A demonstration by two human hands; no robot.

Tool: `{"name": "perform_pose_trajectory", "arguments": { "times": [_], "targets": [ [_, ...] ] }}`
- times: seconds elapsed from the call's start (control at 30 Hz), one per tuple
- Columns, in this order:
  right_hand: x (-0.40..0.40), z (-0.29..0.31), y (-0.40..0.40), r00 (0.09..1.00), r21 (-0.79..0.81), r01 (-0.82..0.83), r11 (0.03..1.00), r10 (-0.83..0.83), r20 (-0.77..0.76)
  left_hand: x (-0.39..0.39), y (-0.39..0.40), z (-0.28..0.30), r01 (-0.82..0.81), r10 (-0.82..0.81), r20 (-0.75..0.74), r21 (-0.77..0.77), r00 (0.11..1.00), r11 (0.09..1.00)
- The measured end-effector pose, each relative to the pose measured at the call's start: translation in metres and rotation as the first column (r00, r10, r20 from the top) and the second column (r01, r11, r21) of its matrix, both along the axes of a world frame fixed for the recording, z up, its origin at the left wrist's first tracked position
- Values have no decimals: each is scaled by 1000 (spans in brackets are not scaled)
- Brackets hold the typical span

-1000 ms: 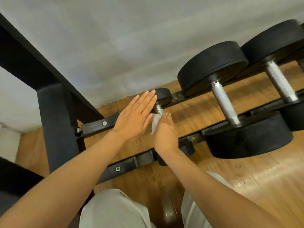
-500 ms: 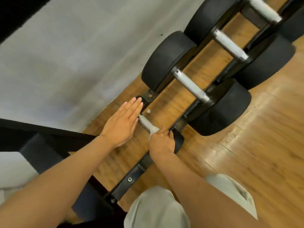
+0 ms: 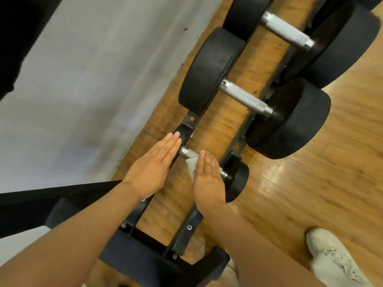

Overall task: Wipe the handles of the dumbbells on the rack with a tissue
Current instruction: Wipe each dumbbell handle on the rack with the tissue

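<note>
Tissue under flat right hand on handle; left hand flat, steadying wt. Rub full length w/ firm pressure, rotate bar.

3 dumbbells across the rack rails — smallest dumbbell nearest, wall left.
</note>
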State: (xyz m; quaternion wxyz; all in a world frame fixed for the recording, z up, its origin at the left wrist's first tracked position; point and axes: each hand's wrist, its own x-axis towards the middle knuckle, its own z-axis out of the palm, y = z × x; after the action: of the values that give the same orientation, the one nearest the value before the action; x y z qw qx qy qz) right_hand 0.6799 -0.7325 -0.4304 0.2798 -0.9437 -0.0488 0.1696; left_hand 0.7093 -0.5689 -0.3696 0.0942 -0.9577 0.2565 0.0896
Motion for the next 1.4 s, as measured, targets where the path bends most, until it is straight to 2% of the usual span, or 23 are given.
{"name": "perform_pose_trajectory", "arguments": {
  "times": [0.07, 0.13, 0.17, 0.3, 0.37, 0.53, 0.6, 0.67, 0.77, 0.83, 0.93, 1.0, 1.1, 1.23, 1.3, 1.4],
  "targets": [
    [-11, -1, -12, 991, -82, -46, 996, 35, -130, -1, 0, -1, 11, -11, -3, 14, 1000, 1000],
    [-5, 2, -17, 952, -73, -15, 997, -8, -307, -3, -2, -1, 32, -33, 29, 26, 999, 999],
    [3, 4, -12, 948, -84, 4, 996, -30, -317, -3, -3, -1, 33, -34, 40, 23, 999, 999],
    [26, 16, 22, 981, 57, -7, 998, 18, -192, -2, -1, -3, 63, -65, 63, 34, 996, 997],
    [26, 14, 23, 988, 58, -42, 997, 51, -147, 1, 2, -3, 56, -57, 42, 29, 997, 998],
    [4, 4, -16, 956, -123, 8, 992, -44, -289, 1, 3, 5, 49, -49, -12, 22, 999, 999],
    [6, 4, -12, 936, -95, 102, 990, -128, -329, 0, 2, 6, 51, -51, 3, 20, 999, 999],
    [10, 3, 0, 914, -2, 227, 974, -213, -344, 0, 1, 5, 48, -48, 7, 27, 999, 998],
    [15, -2, 17, 951, 144, 280, 949, -253, -176, -2, 3, 2, 42, -42, 3, 53, 999, 998],
    [18, -5, 23, 962, 196, 265, 944, -245, -124, -2, 4, 1, 47, -48, 10, 48, 999, 998],
    [13, -13, 20, 962, 151, 272, 950, -271, -30, -3, 2, -2, 17, -17, 8, -3, 1000, 1000],
    [4, -18, 14, 932, 64, 357, 932, -360, 48, -5, 0, -2, -2, 2, -5, -25, 1000, 1000],
    [1, -15, 14, 907, -36, 418, 908, -419, -27, -7, 1, -2, -17, 15, -33, -39, 999, 999],
    [13, -16, 26, 859, -12, 500, 866, -498, -121, -4, 1, -2, -13, 11, -29, -53, 1000, 999],
    [18, -12, 30, 864, 81, 494, 866, -479, -153, -5, 1, -3, -12, 11, -24, -53, 1000, 998],
    [32, 2, 40, 930, 140, 357, 923, -338, -146, -6, 3, -5, -9, 8, -24, -50, 1000, 999]
  ]
}}
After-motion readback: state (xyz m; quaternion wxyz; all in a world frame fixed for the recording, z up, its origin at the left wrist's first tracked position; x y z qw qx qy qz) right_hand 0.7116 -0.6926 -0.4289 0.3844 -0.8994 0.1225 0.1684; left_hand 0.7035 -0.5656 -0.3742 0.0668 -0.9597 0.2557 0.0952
